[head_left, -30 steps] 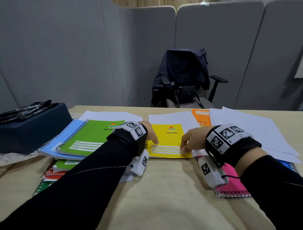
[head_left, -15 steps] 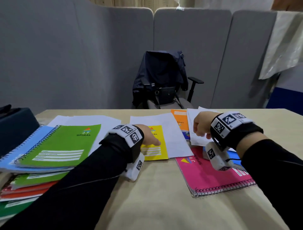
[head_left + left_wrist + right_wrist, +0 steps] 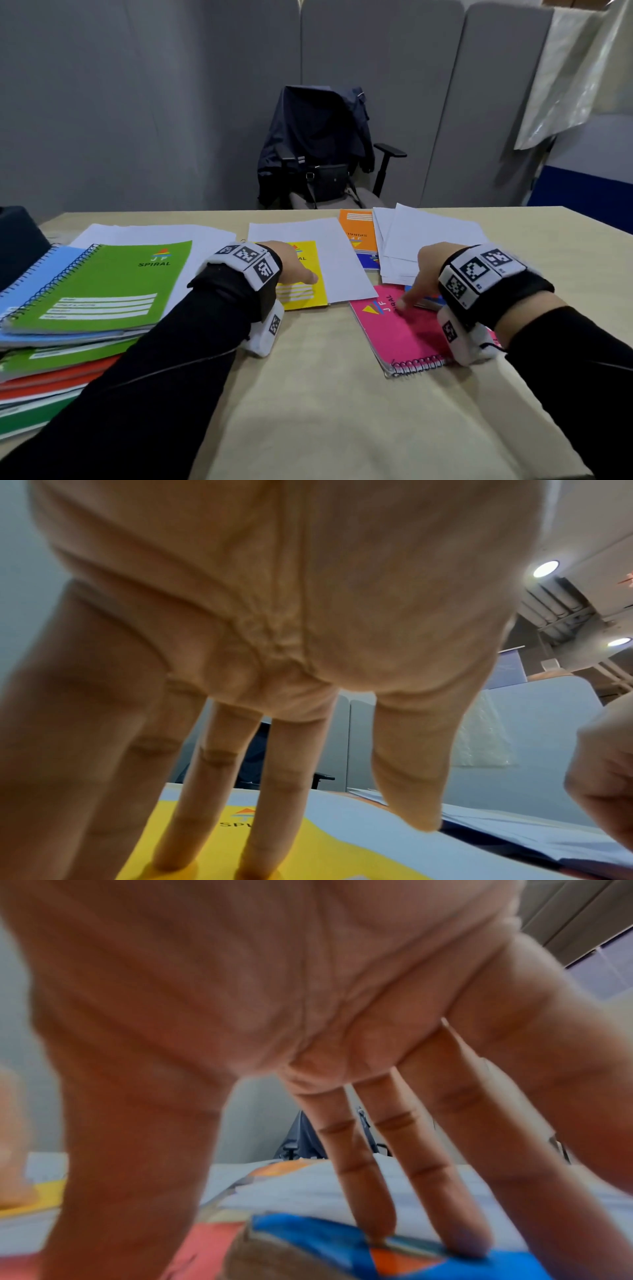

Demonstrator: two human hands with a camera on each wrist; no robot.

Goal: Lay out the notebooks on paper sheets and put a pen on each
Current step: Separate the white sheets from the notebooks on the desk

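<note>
Head view: left hand [image 3: 291,262] flat on a yellow notebook [image 3: 305,291], fingers straight, gripping nothing. Yellow notebook on the tabletop [image 3: 325,394], partly under a white paper sheet [image 3: 329,260] along its right side. Long side pointing away, logo at the far end, white lines at the near end. Right hand [image 3: 423,274] down on a pink notebook [image 3: 400,329], one finger pressing the cover. Pink notebook lying flat and turned slantwise, wire spiral at the near edge, logo at the far left corner. A blue notebook [image 3: 428,301] lying on its far end, mostly hidden by the hand. Orange notebook [image 3: 356,229] farther back, beside a pile of white sheets [image 3: 431,246]. Stack of notebooks at the left with a green notebook [image 3: 102,284] on top, spiral on its left side.

Left wrist view: fingers [image 3: 274,791] straight and spread apart, tips pressing on the yellow cover [image 3: 325,853].

Right wrist view: blurry. Fingers [image 3: 438,1191] straight, tips touching the blue cover [image 3: 308,1231], thumb on the pink cover [image 3: 205,1253].
</note>
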